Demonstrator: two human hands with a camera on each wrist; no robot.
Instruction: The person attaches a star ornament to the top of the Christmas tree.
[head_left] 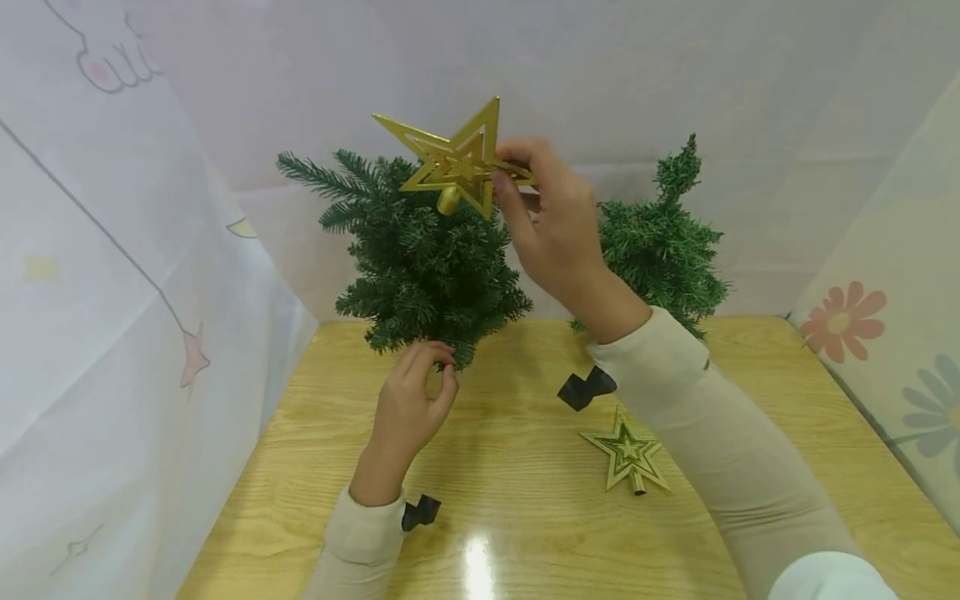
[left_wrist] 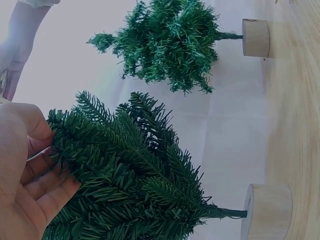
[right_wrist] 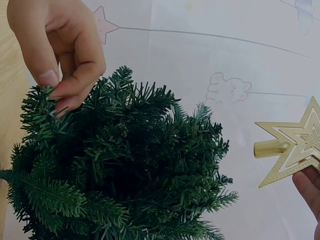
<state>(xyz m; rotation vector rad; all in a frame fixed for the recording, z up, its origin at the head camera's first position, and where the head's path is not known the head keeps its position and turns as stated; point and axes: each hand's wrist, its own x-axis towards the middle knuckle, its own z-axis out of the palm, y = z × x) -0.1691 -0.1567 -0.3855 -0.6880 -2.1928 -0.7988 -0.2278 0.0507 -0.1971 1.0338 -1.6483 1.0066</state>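
My right hand [head_left: 558,229] holds a gold star tree topper [head_left: 459,162] by one point, raised in front of the top of the left artificial Christmas tree [head_left: 435,258]. In the right wrist view the star's short hollow socket [right_wrist: 272,148] shows, turned toward the tree. Lower down, my left hand [head_left: 412,400] pinches the tip of a green branch [right_wrist: 42,107] on that tree between thumb and finger. The left wrist view shows the tree's thin trunk [left_wrist: 227,212] set in a round wooden base [left_wrist: 270,212].
A second gold star topper [head_left: 628,450] lies on the wooden table [head_left: 510,458], right of the middle. Behind my right forearm stands another small tree [head_left: 667,242], its wooden base [left_wrist: 256,38] seen from the left wrist. Patterned white cloth [head_left: 300,75] hangs behind and beside the table.
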